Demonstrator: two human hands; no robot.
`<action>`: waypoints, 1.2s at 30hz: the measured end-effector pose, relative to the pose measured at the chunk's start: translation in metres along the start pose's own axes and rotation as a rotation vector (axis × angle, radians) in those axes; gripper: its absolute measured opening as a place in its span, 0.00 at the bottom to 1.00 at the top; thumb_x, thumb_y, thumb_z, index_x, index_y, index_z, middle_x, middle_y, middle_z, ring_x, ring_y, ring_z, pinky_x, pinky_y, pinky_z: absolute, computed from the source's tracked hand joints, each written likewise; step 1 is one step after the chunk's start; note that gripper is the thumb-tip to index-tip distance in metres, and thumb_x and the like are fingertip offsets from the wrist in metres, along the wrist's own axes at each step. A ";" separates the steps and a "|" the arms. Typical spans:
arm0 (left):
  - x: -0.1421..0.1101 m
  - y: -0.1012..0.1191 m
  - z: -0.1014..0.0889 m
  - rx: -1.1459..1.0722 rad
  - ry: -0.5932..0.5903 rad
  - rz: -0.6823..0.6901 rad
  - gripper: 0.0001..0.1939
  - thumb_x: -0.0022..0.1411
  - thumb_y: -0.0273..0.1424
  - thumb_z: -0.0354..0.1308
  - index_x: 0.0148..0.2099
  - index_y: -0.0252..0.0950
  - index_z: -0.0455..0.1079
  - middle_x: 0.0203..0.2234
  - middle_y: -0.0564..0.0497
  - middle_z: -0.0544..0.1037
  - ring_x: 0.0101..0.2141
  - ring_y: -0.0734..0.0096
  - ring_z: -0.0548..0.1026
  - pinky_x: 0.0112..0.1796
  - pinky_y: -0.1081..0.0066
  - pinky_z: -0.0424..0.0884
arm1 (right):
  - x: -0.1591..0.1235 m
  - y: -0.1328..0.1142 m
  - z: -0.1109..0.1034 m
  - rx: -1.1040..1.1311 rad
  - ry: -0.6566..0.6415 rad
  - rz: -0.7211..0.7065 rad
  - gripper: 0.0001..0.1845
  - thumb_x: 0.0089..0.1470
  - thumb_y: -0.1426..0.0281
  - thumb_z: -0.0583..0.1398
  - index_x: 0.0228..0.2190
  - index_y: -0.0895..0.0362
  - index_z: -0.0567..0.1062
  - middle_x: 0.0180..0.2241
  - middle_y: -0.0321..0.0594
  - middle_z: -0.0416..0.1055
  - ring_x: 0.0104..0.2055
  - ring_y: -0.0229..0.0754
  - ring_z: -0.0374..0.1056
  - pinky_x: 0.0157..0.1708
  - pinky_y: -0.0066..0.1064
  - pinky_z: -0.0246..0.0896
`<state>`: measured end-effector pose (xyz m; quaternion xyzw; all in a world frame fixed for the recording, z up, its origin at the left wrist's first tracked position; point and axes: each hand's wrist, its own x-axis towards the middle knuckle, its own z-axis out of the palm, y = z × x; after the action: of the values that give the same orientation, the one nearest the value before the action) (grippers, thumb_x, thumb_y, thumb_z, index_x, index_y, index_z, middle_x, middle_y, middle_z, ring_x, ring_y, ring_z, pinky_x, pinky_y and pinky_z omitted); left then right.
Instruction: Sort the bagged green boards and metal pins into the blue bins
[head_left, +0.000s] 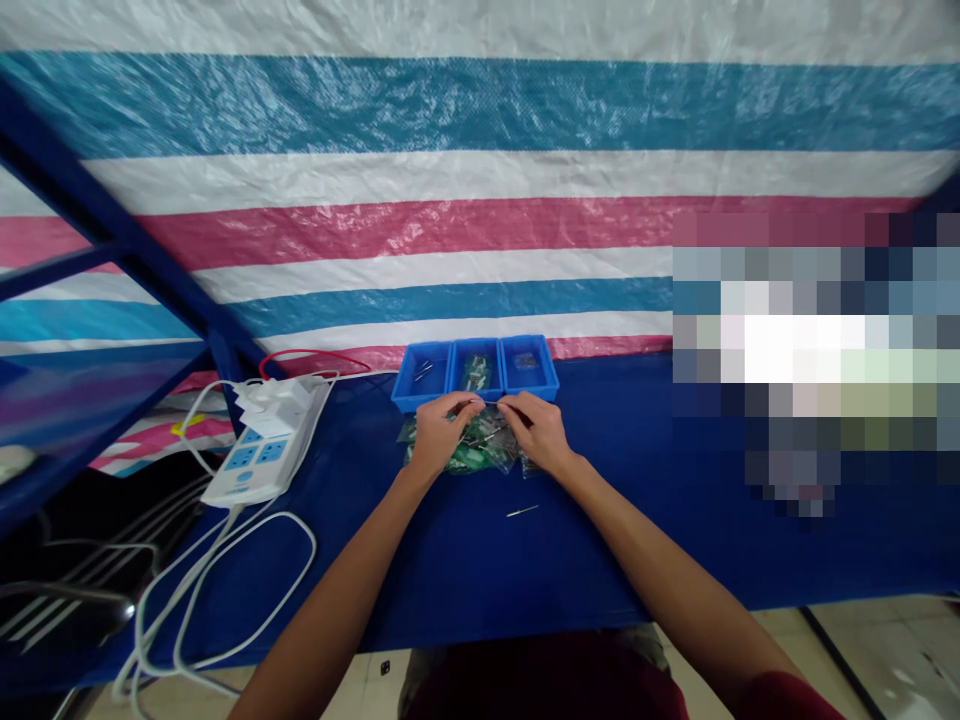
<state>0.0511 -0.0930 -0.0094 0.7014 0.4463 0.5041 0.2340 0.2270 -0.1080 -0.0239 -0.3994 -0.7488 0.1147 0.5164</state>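
My left hand (pixel 441 432) and my right hand (pixel 541 430) are both closed in a pinch, facing each other over the table. A thin pale rod or wire (pixel 491 402) spans the gap between their fingertips; its exact kind is too small to make out. Under the hands lies a pile of clear plastic bags (pixel 471 458) with green and grey contents. Just behind stand three small blue bins in a row: the left bin (pixel 403 388) has a few thin metal pieces, the middle bin (pixel 454 370) green items, the right bin (pixel 551 375) a small bag.
A thin metal tool (pixel 523 511) lies on the blue tabletop (pixel 480 560) nearer my body. At left sits a white power strip (pixel 259 460) with plugs and looping white cables (pixel 300 530). A striped tarp (pixel 450 230) rises behind. The right side is pixelated.
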 end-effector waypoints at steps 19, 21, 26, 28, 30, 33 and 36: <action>-0.006 0.010 0.001 0.100 0.040 0.150 0.13 0.60 0.38 0.58 0.28 0.38 0.77 0.20 0.52 0.77 0.22 0.72 0.73 0.29 0.72 0.70 | 0.000 0.005 0.003 -0.139 -0.160 0.035 0.21 0.65 0.61 0.47 0.27 0.56 0.72 0.27 0.39 0.70 0.30 0.38 0.65 0.32 0.27 0.57; -0.007 0.011 0.002 0.112 0.056 0.164 0.12 0.60 0.37 0.58 0.28 0.38 0.77 0.21 0.52 0.78 0.23 0.71 0.74 0.31 0.72 0.70 | -0.001 0.007 0.004 -0.138 -0.159 0.037 0.22 0.65 0.60 0.47 0.27 0.56 0.71 0.26 0.39 0.69 0.29 0.38 0.65 0.32 0.27 0.57; -0.007 0.013 0.004 0.080 0.054 0.152 0.09 0.60 0.37 0.59 0.34 0.39 0.78 0.29 0.50 0.81 0.31 0.67 0.78 0.37 0.70 0.72 | -0.001 0.007 0.006 -0.140 -0.158 0.044 0.22 0.65 0.60 0.46 0.25 0.56 0.70 0.25 0.38 0.70 0.28 0.37 0.65 0.31 0.27 0.55; -0.006 0.014 0.004 0.067 0.043 0.139 0.09 0.61 0.36 0.59 0.35 0.39 0.77 0.31 0.50 0.81 0.33 0.67 0.78 0.39 0.70 0.72 | 0.000 0.005 0.005 -0.148 -0.151 0.055 0.24 0.65 0.59 0.46 0.23 0.56 0.68 0.23 0.37 0.69 0.27 0.37 0.64 0.30 0.27 0.54; -0.006 0.016 0.003 0.068 0.032 0.116 0.09 0.62 0.36 0.57 0.36 0.38 0.77 0.32 0.50 0.81 0.34 0.67 0.78 0.40 0.71 0.71 | 0.001 0.003 0.003 -0.159 -0.136 0.071 0.25 0.65 0.59 0.46 0.21 0.56 0.67 0.21 0.37 0.67 0.25 0.36 0.63 0.29 0.27 0.53; -0.005 0.015 0.000 0.108 0.035 0.126 0.10 0.64 0.36 0.55 0.38 0.38 0.76 0.34 0.50 0.81 0.35 0.67 0.78 0.39 0.70 0.71 | 0.002 0.000 0.001 -0.156 -0.103 0.083 0.26 0.65 0.59 0.45 0.20 0.56 0.65 0.20 0.37 0.66 0.24 0.36 0.62 0.29 0.28 0.53; -0.003 0.008 -0.006 0.218 0.132 0.256 0.11 0.64 0.37 0.55 0.35 0.37 0.75 0.32 0.48 0.80 0.35 0.66 0.76 0.41 0.67 0.68 | 0.003 -0.001 0.000 -0.150 -0.093 0.084 0.26 0.65 0.59 0.45 0.20 0.56 0.65 0.20 0.37 0.66 0.24 0.36 0.62 0.29 0.27 0.53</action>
<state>0.0482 -0.1003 -0.0024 0.7390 0.4197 0.5235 0.0607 0.2261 -0.1066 -0.0210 -0.4623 -0.7609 0.0983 0.4447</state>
